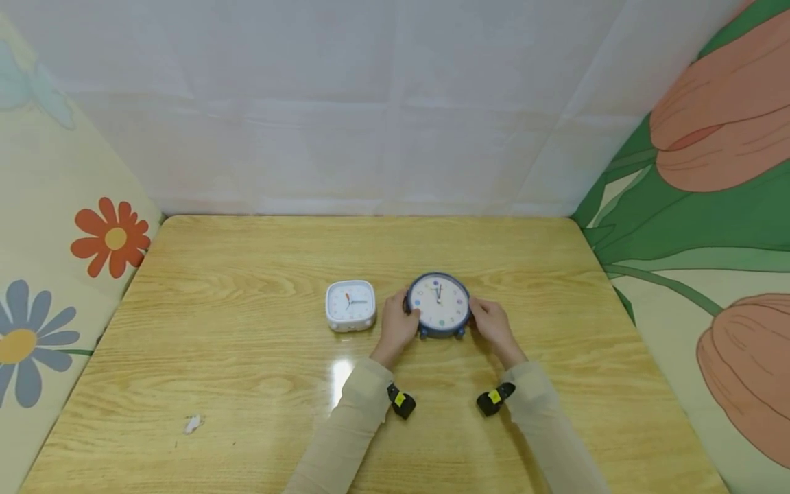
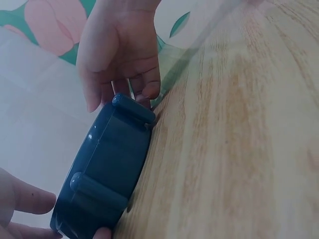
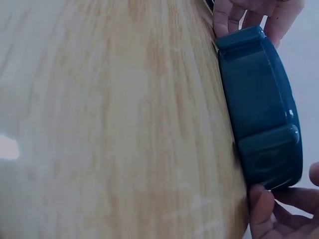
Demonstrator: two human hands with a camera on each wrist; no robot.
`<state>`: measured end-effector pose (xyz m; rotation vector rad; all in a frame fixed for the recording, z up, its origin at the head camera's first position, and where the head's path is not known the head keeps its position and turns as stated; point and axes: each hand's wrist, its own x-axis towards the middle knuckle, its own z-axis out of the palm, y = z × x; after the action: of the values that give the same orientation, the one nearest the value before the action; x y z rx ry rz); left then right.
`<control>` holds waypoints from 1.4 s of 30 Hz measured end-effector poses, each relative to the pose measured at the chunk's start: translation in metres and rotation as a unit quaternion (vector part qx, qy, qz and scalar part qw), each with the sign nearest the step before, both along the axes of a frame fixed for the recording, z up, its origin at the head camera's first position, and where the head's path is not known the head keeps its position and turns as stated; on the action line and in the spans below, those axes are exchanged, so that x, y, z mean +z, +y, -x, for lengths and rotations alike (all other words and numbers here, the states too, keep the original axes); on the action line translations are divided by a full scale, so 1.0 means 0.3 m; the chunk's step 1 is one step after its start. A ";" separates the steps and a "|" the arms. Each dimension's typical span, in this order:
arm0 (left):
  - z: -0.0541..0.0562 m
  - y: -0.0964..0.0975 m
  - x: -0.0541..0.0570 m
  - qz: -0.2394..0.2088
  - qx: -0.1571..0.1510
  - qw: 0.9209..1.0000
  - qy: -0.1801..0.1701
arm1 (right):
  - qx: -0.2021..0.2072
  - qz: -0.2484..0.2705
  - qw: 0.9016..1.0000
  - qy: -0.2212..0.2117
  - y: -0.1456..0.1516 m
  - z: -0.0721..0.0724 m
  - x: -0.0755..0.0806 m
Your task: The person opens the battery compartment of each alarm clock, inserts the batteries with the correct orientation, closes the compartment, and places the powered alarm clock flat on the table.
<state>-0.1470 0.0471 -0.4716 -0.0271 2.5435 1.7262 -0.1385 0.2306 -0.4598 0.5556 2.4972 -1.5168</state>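
A round alarm clock [image 1: 439,302] with a dark blue case, a pale face and two stubby feet is on the table, its face turned up. My left hand [image 1: 398,321] grips its left side, thumb at the front rim. On the opposite side my right hand [image 1: 492,322] holds the rim. In the left wrist view the blue case [image 2: 112,154] shows its underside and both feet, close to the wood. The right wrist view shows fingers [image 3: 262,206] at the case's lower edge. Parts of the fingers are hidden behind the clock.
A small white rounded-square clock [image 1: 350,305] lies left of my left hand, face up. The wood-grain table [image 1: 247,384] has a pale chipped spot [image 1: 193,423] near its front left. A white sheet [image 1: 370,110] hangs along the back edge, with flower-patterned panels [image 1: 697,274] at the sides.
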 end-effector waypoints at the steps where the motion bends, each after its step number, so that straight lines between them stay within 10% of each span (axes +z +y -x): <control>1: -0.002 -0.001 0.000 -0.001 -0.001 1.000 0.003 | 0.000 0.000 1.000 0.003 -0.001 -0.002 0.001; 16: -0.056 -0.022 0.040 -0.009 -0.017 0.996 0.089 | -0.008 -0.018 0.995 0.098 -0.013 -0.036 0.033; 26: -0.078 -0.048 0.074 -0.135 -0.027 0.986 0.097 | -0.012 0.002 0.992 0.124 -0.052 -0.065 0.085; 34: -0.138 -0.101 0.192 -0.122 -0.041 0.980 0.152 | 0.001 0.029 0.985 0.168 -0.095 -0.091 0.109; 42: -0.116 -0.158 0.125 -0.076 -0.035 0.981 0.177 | 0.004 0.056 0.982 0.181 -0.134 -0.116 0.115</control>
<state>-0.1123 -0.0004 -0.4340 0.4088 2.5880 2.0503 -0.1037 0.1904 -0.4252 0.2700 2.6381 -1.8868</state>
